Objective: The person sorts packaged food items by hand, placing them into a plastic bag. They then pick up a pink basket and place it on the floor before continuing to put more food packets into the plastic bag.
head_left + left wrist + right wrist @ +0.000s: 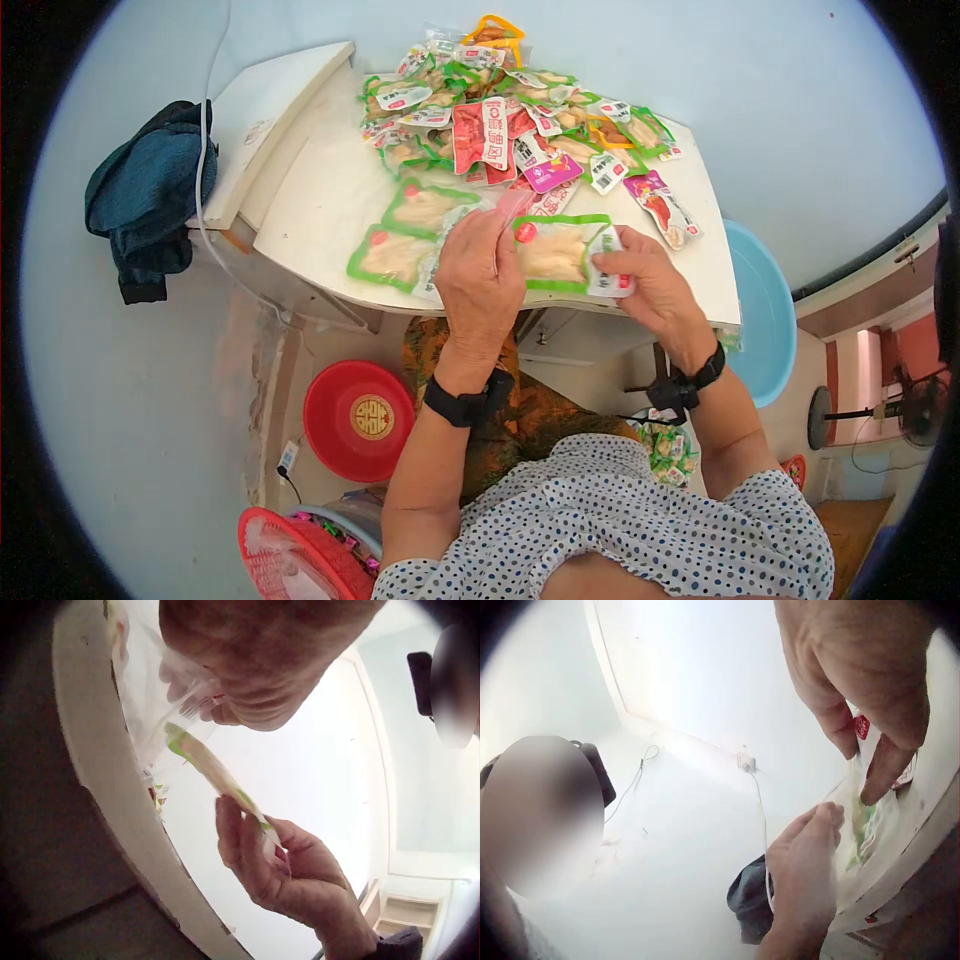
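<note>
My right hand (652, 282) pinches the white end of a green-edged sealed food packet (553, 255) between thumb and fingers, with pale pieces showing inside. My left hand (478, 272) grips a clear plastic bag (142, 690) by its edge. In the left wrist view, the packet's far end overlaps the bag near the left fingers. Left of that hand, two similar green-edged packets (392, 256) lie one behind the other at the table's front, partly covered by the clear plastic. In the right wrist view, the right fingers (889, 769) hide much of the held packet.
A heap of mixed packets (485, 130) covers the back of the white table (310, 200). Nearby are a dark cloth (155, 190), a red basin (345, 450), a blue tub (765, 310), a red basket (290, 560) and a container of packets (670, 455).
</note>
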Action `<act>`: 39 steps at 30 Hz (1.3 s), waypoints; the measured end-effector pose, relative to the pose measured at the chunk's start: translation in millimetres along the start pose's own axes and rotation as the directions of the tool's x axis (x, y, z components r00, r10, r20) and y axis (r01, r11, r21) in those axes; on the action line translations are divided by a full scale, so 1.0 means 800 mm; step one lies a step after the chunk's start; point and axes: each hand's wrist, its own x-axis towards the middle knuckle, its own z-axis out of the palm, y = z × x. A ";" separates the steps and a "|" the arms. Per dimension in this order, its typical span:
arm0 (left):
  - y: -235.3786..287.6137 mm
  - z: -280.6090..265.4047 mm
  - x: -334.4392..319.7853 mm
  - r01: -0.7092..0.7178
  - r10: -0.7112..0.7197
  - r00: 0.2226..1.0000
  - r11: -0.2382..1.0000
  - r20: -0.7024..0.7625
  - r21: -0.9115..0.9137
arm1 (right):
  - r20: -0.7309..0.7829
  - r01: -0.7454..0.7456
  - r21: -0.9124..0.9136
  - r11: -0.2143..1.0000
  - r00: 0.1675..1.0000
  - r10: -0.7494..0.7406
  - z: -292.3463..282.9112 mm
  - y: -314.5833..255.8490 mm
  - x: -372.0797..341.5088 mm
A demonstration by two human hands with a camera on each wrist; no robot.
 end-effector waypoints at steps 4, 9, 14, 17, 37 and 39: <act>0.006 -0.004 0.004 -0.008 0.008 1.000 0.999 0.001 -0.032 | 0.027 -0.014 0.115 0.993 1.000 0.011 0.031 0.015 0.010; 0.007 -0.003 0.004 -0.012 0.011 1.000 0.999 -0.020 -0.047 | 0.164 -0.032 0.277 0.960 0.986 -0.015 0.049 0.038 0.035; 0.007 -0.007 0.005 0.007 -0.007 1.000 1.000 0.005 -0.012 | 0.271 -0.109 0.435 0.894 0.962 -0.014 0.065 0.061 0.066; 0.004 -0.005 0.004 -0.020 0.020 1.000 0.999 -0.020 -0.038 | 0.263 -0.069 0.380 0.922 0.964 -0.036 0.079 0.068 0.081; -0.001 -0.012 0.005 -0.007 0.003 0.999 0.996 -0.043 -0.087 | 0.122 0.004 0.296 0.955 0.992 -0.042 0.113 0.073 0.116; -0.003 -0.014 0.003 -0.007 0.003 0.999 0.997 -0.051 -0.074 | 0.132 0.005 0.199 0.980 0.991 -0.032 0.110 0.069 0.110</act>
